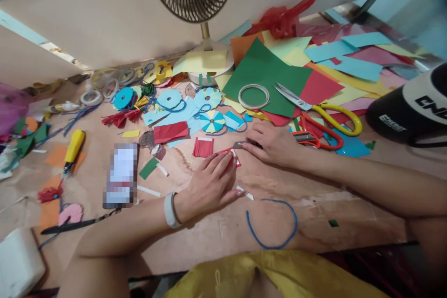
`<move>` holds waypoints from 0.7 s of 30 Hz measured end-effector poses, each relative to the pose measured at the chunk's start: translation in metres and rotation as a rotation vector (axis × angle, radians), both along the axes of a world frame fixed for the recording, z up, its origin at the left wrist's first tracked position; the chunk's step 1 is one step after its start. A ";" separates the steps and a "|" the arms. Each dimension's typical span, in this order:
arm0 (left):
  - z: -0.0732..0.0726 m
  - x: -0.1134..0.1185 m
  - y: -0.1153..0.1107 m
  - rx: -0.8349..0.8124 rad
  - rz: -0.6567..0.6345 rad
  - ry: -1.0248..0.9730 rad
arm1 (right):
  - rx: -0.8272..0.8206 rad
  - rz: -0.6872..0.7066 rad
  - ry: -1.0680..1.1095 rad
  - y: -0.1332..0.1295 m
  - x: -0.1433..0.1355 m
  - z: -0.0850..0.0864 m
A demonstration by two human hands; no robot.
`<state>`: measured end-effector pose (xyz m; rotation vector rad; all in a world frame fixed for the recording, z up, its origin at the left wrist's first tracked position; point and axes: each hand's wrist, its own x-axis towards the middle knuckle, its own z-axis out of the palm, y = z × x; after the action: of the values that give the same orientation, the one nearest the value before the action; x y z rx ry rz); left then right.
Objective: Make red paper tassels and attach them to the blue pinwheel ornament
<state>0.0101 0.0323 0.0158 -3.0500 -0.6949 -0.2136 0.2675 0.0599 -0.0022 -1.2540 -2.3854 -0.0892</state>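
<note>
Yellow shows first, on a tool handle (75, 143) towards the table (206, 247)'s left edge; a phone (120, 172) lies between it and the hands. Farther right, a red thread-like bundle (203, 148) sits just past the left hand (209, 184), which is spread, fingers pressing down a small red piece with a white strip (239, 162), midway across the table. The right hand (266, 143) pinches what looks like a grey blade (239, 145) over its far end.

From where I'm standing, that's the worry: if the piece slid or the blade skidded, the left fingers, so near, could be nicked. Blue cord (296, 223) curls between the hands and the front edge, with bare wood around it giving the forearms some room. Towards the back, paper crowds them. Scissors (295, 98) and a mug (401, 114) near the right edge could be knocked by a wide elbow swing.
</note>
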 end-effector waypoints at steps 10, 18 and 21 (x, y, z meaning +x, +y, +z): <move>0.000 0.000 -0.001 0.003 0.002 0.002 | -0.066 0.017 -0.005 0.002 0.001 0.002; 0.001 0.000 0.001 -0.023 -0.005 -0.013 | -0.109 0.019 0.021 0.003 0.001 0.004; 0.002 0.001 0.001 -0.025 -0.007 0.003 | -0.113 0.045 -0.001 0.002 0.000 0.004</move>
<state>0.0106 0.0330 0.0180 -3.0757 -0.6924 -0.2014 0.2677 0.0621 0.0022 -1.2499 -2.4478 0.0598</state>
